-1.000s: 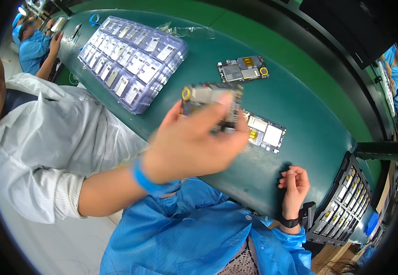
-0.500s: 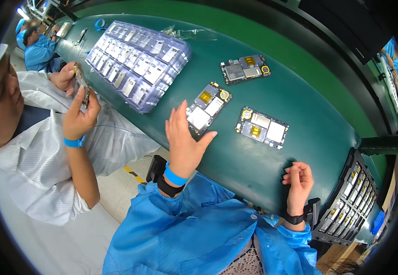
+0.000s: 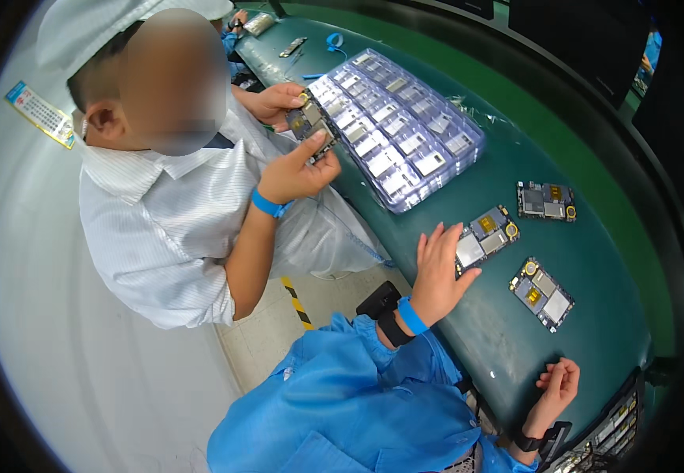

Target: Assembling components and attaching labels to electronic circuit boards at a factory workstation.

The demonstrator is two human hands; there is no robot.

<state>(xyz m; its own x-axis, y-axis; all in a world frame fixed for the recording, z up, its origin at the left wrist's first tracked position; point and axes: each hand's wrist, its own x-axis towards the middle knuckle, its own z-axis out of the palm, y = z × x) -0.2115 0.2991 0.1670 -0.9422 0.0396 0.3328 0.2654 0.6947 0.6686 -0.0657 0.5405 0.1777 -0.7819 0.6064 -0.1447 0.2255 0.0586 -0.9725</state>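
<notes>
My left hand (image 3: 439, 276) is spread open over the table, its fingertips at the near-left edge of a dark circuit board (image 3: 484, 238) with silver shields and a yellow ring; I cannot tell whether they touch it. To the right, my right hand (image 3: 555, 389) rests over the table's near side with its fingers curled in, and nothing shows in it. A second circuit board (image 3: 543, 295) lies between my two hands, a little farther out. Beyond it lies a third circuit board (image 3: 545, 202).
On the left a co-worker in a white coat (image 3: 170, 236) holds another circuit board (image 3: 310, 124) in both hands. Stacked clear plastic trays (image 3: 399, 130) of silver parts stand on the green table (image 3: 468, 347). A black tray (image 3: 614, 426) of boards sits at lower right.
My view has swung left, so the table and boards appear farther right and the co-worker shows more fully. My hands keep much the same places beside the boards.
</notes>
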